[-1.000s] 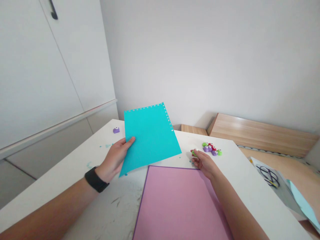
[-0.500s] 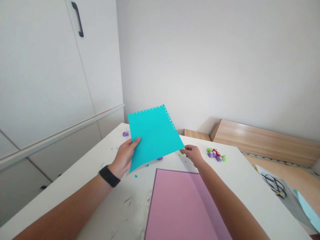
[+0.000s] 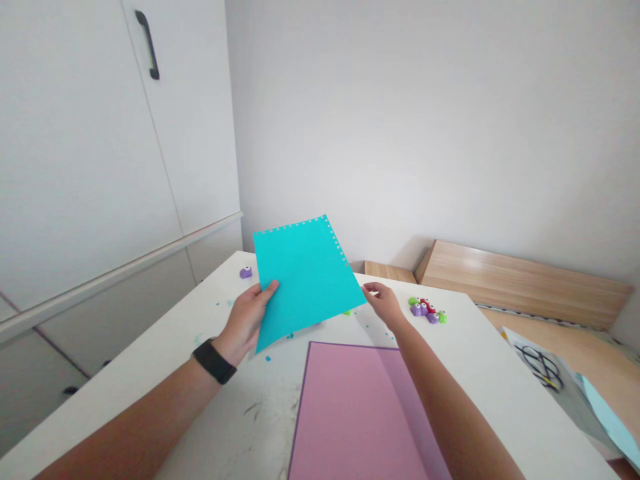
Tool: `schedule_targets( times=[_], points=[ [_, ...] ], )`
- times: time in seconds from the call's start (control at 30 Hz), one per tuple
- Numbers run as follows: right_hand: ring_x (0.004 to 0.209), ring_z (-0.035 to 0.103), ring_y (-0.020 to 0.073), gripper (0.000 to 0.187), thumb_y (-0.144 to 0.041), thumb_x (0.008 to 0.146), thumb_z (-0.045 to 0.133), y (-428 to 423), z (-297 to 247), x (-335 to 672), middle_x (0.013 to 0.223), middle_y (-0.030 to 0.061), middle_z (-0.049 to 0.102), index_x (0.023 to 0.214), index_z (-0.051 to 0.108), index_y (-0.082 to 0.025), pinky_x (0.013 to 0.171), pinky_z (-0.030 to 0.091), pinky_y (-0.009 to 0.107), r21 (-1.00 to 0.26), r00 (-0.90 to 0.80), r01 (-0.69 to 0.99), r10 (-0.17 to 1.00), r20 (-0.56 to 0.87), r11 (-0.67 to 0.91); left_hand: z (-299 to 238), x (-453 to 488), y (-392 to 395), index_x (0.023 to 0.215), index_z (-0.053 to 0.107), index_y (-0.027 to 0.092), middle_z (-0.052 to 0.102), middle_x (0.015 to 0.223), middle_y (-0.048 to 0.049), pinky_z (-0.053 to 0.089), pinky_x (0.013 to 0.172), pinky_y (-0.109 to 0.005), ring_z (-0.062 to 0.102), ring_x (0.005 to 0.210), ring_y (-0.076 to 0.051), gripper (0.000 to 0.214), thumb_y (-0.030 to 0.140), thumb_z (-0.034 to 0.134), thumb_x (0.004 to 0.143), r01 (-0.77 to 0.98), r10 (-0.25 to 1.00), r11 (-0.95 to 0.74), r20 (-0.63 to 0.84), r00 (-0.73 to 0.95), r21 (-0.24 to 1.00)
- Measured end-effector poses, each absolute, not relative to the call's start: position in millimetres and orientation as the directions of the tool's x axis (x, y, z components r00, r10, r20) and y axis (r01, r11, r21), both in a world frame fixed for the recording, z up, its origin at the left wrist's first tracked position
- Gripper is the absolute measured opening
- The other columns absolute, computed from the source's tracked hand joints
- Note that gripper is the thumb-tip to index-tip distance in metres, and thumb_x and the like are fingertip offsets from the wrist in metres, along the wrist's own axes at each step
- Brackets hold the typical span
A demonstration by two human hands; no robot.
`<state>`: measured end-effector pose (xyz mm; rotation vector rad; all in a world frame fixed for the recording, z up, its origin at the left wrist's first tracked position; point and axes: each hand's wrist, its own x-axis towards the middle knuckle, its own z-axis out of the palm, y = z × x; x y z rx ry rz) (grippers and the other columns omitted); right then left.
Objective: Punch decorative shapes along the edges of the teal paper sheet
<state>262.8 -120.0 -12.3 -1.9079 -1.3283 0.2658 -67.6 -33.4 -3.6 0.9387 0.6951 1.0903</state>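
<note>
Right hand (image 3: 383,303) has lifted to just beside the corner of the turquoise punched paper sheet (image 3: 305,280), fingers loosely spread. From here I read the left hand (image 3: 244,321) pinching the sheet's edge, thumb on top, holding it above the middle of the white bench (image 3: 200,320).

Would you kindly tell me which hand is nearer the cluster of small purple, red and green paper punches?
Right: the right hand sits just left of the cluster, not touching it. The left hand is much farther left, holding the turquoise sheet.
</note>
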Motion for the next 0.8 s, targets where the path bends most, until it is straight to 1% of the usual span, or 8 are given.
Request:
schedule_targets(
  times=[0.07,0.17,0.27,0.4,0.53,0.6,0.7,0.8],
  points=[
    [0.083,0.064,0.0207,0.043,-0.050,0.087,0.049,-134.7,-0.2,299.9,0.104,0.0072,0.073,0.108,0.070,-0.019,0.076,0.047,0.031,-0.672,0.538,0.703,0.793,0.286,-0.234,-2.8,-66.8,-34.3,0.120,0.065,0.018,0.075,0.110,-0.0125,0.062,0.078,-0.039,0.074,0.086,-0.025,0.038,0.032,0.071,0.085,-0.424,0.946,0.175,-0.033,0.321,0.889],
    [0.097,0.064,0.0245,0.041,-0.045,0.085,0.050,-170.1,12.6,357.1,0.105,0.0109,0.072,0.107,0.070,-0.016,0.085,0.045,0.033,-0.616,0.674,0.679,0.671,0.308,-0.400,0.7,-65.2,-37.5,0.121,0.065,0.019,0.075,0.110,-0.0121,0.063,0.077,-0.040,0.075,0.086,-0.026,0.039,0.030,0.072,0.085,-0.418,0.939,0.189,-0.039,0.341,0.888],
    [0.094,0.065,0.0266,0.036,-0.038,0.081,0.055,-211.6,16.0,397.5,0.100,0.0117,0.072,0.106,0.071,-0.017,0.083,0.045,0.036,-0.542,0.754,0.636,0.592,0.284,-0.549,4.7,-62.0,-43.3,0.121,0.065,0.019,0.075,0.110,-0.0125,0.063,0.075,-0.040,0.075,0.086,-0.028,0.040,0.029,0.073,0.083,-0.394,0.930,0.200,-0.047,0.365,0.897],
    [0.089,0.065,0.0278,0.028,-0.037,0.078,0.060,-246.1,10.7,413.5,0.092,0.0115,0.072,0.093,0.074,-0.018,0.077,0.045,0.036,-0.452,0.762,0.637,0.597,0.251,-0.624,7.5,-55.0,-55.6,0.120,0.066,0.019,0.075,0.111,-0.0138,0.064,0.074,-0.041,0.075,0.087,-0.030,0.042,0.030,0.075,0.081,-0.335,0.891,0.267,-0.099,0.444,0.904],
    [0.084,0.065,0.0218,0.028,-0.044,0.084,0.058,-238.9,2.5,390.7,0.088,0.0063,0.072,0.092,0.073,-0.022,0.073,0.044,0.030,-0.422,0.675,0.720,0.698,0.239,-0.551,10.8,-49.7,-66.3,0.121,0.066,0.020,0.074,0.112,-0.0132,0.064,0.074,-0.041,0.075,0.088,-0.030,0.043,0.031,0.076,0.080,-0.324,0.888,0.259,-0.092,0.451,0.910],
    [0.079,0.065,0.0181,0.028,-0.047,0.082,0.064,-222.8,-2.1,366.8,0.084,0.0021,0.072,0.097,0.073,-0.025,0.073,0.043,0.027,-0.423,0.595,0.772,0.773,0.218,-0.475,13.6,-50.3,-66.2,0.120,0.067,0.021,0.075,0.112,-0.0121,0.064,0.073,-0.041,0.075,0.087,-0.030,0.042,0.031,0.076,0.081,-0.339,0.901,0.234,-0.072,0.428,0.911],
    [0.081,0.064,0.0188,0.051,-0.053,0.078,0.069,-191.3,-8.9,320.2,0.089,0.0038,0.072,0.118,0.065,-0.022,0.073,0.043,0.027,-0.429,0.376,0.859,0.913,0.159,-0.279,16.7,-56.7,-56.4,0.120,0.066,0.021,0.075,0.112,-0.0106,0.064,0.074,-0.041,0.075,0.087,-0.028,0.040,0.029,0.074,0.082,-0.377,0.919,0.193,-0.032,0.393,0.906],
    [0.084,0.064,0.0201,0.070,-0.058,0.073,0.073,-159.6,-13.9,272.1,0.093,0.0060,0.072,0.128,0.060,-0.018,0.072,0.043,0.027,-0.419,0.222,0.892,0.972,0.078,-0.170,15.2,-67.5,-38.8,0.122,0.064,0.021,0.075,0.110,-0.0104,0.064,0.073,-0.040,0.075,0.085,-0.027,0.039,0.028,0.071,0.085,-0.409,0.944,0.153,-0.010,0.331,0.900]
  ],
)
